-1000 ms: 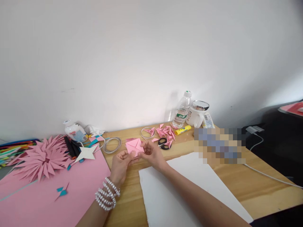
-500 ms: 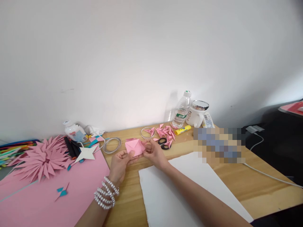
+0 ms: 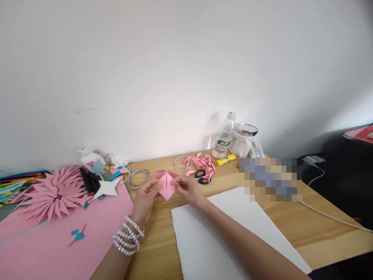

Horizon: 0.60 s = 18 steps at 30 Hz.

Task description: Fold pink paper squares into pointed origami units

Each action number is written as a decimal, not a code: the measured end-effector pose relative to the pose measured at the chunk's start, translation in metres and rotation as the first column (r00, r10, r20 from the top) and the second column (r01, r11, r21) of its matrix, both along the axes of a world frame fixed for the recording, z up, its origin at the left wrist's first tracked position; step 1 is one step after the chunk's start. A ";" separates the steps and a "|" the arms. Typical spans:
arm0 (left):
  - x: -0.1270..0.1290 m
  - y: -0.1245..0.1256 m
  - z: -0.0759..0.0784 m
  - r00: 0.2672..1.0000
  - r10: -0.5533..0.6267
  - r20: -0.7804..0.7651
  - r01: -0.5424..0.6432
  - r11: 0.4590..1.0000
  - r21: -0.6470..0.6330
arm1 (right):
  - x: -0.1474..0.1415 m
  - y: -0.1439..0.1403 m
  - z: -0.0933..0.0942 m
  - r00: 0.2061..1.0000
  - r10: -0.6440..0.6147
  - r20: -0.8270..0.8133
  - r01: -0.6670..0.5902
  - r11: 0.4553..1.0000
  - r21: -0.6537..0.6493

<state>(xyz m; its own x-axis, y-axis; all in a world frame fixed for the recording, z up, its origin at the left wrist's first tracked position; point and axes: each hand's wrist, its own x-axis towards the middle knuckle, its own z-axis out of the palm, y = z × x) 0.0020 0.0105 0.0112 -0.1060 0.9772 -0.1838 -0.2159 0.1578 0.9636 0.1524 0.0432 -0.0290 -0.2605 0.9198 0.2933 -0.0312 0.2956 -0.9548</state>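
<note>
A folded piece of pink paper [image 3: 167, 188] is held up between both hands above the wooden table. It shows a diamond shape with a crease or slit down its middle. My left hand [image 3: 147, 196] pinches its left side, a beaded bracelet [image 3: 127, 236] wound round the wrist. The right side is pinched by my right hand [image 3: 187, 189], thumb and fingers together. Just beyond that hand lie black-handled scissors [image 3: 201, 177], partly under a heap of small folded pink paper pieces [image 3: 206, 164]. A yellow glue stick [image 3: 225, 160] rests beside the heap.
White paper [image 3: 221, 229] lies under my right forearm. On the left, a spiky pink paper flower [image 3: 56, 196] and a white paper star [image 3: 107, 188] lie on pink sheets [image 3: 96, 249]. A coiled cable [image 3: 139, 179], water bottle [image 3: 224, 136] and white mug [image 3: 240, 144] stand toward the wall.
The pink paper has gone from a squarish face with creases to a diamond with a central slit. Both hands have shifted slightly, still gripping its sides.
</note>
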 end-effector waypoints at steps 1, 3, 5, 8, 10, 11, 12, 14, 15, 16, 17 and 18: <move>0.000 0.000 0.000 1.000 0.008 -0.022 -0.008 1.000 -0.004 | 0.000 0.000 0.000 1.000 -0.008 0.011 0.008 1.000 0.008; -0.001 0.000 -0.002 0.998 0.007 -0.058 -0.007 1.000 -0.007 | -0.001 -0.001 0.000 1.000 -0.018 0.006 0.018 1.000 -0.003; 0.000 -0.001 -0.004 0.997 -0.016 -0.076 0.014 1.000 -0.022 | -0.001 -0.002 0.001 0.999 -0.025 -0.020 0.024 0.999 -0.033; 0.001 -0.002 -0.005 0.993 -0.090 -0.075 0.087 0.995 -0.039 | 0.000 -0.003 0.003 0.998 -0.019 -0.056 0.015 0.997 -0.074; 0.002 -0.003 -0.005 0.988 -0.137 -0.072 0.135 0.990 -0.039 | 0.000 -0.004 0.003 0.998 -0.001 -0.066 -0.004 0.997 -0.083; 0.002 -0.003 -0.004 0.986 -0.150 -0.075 0.148 0.988 -0.038 | 0.000 -0.004 0.002 0.997 0.013 -0.073 -0.019 0.996 -0.082; 0.003 -0.003 -0.004 0.985 -0.156 -0.079 0.153 0.987 -0.038 | -0.001 -0.004 0.001 0.996 0.028 -0.084 -0.035 0.996 -0.081; 0.003 -0.003 -0.004 0.985 -0.151 -0.086 0.148 0.988 -0.036 | -0.002 -0.003 -0.002 0.993 0.059 -0.107 -0.068 0.995 -0.078; 0.003 -0.003 -0.004 0.985 -0.146 -0.086 0.144 0.989 -0.033 | -0.002 -0.003 -0.003 0.991 0.068 -0.111 -0.077 0.994 -0.075; 0.003 -0.004 -0.005 0.986 -0.146 -0.082 0.144 0.989 -0.029 | -0.002 -0.003 -0.004 0.992 0.071 -0.108 -0.079 0.994 -0.071; 0.003 -0.004 -0.005 0.986 -0.148 -0.076 0.146 0.989 -0.024 | -0.002 -0.003 -0.005 0.992 0.071 -0.100 -0.078 0.995 -0.066; 0.003 -0.004 -0.006 0.986 -0.149 -0.069 0.148 0.989 -0.014 | -0.002 -0.003 -0.005 0.993 0.072 -0.089 -0.077 0.995 -0.059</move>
